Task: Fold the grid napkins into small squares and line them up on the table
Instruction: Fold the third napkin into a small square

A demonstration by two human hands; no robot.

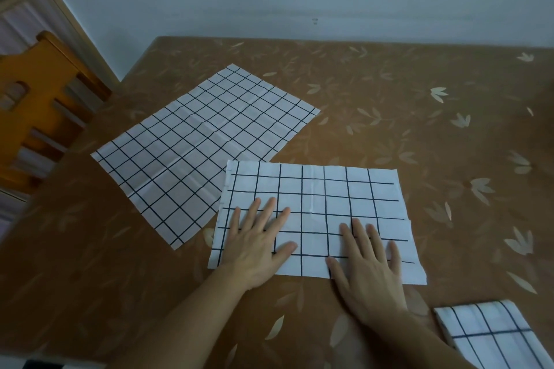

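A white napkin with a black grid, folded in half [326, 189], lies flat in front of me on the brown table [389, 99]. My left hand [257, 243] presses flat on its left part with fingers spread. My right hand [368, 266] lies flat on its lower right part, the palm hanging over the near edge. An unfolded grid napkin [192, 144] is spread at an angle to the left behind it, its corner tucked under the half-folded one. A napkin folded into a small square [491, 335] sits at the lower right, near my right forearm.
The table wears a brown cloth with pale leaf prints and ends at a pale wall at the back. A wooden chair [39, 99] stands at the table's left edge. Bare tablecloth stretches to the right and behind the napkins.
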